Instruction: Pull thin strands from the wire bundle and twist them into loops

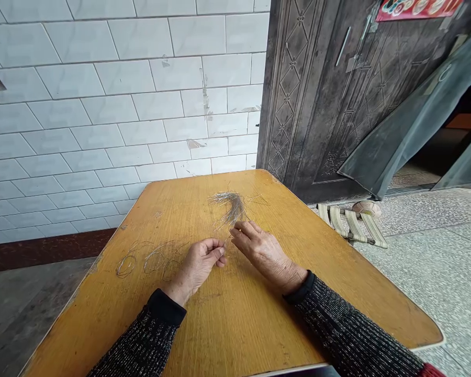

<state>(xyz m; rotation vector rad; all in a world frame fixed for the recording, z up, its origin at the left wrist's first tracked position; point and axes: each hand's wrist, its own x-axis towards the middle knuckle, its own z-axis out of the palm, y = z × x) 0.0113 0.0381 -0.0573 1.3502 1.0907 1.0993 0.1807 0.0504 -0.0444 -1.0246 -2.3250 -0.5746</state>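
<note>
Left hand fingers pinched on a thin wire strand, mid tabletop. Right hand fingers slightly apart, touching the wire bundle toward the far edge. Wire loops lie near the left edge.

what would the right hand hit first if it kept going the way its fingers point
Most likely the bundle of thin wires. The right hand lies on the table with its fingers pointing up and away, and the bundle's tail ends right at the fingertips; whether they already touch is unclear.
</note>
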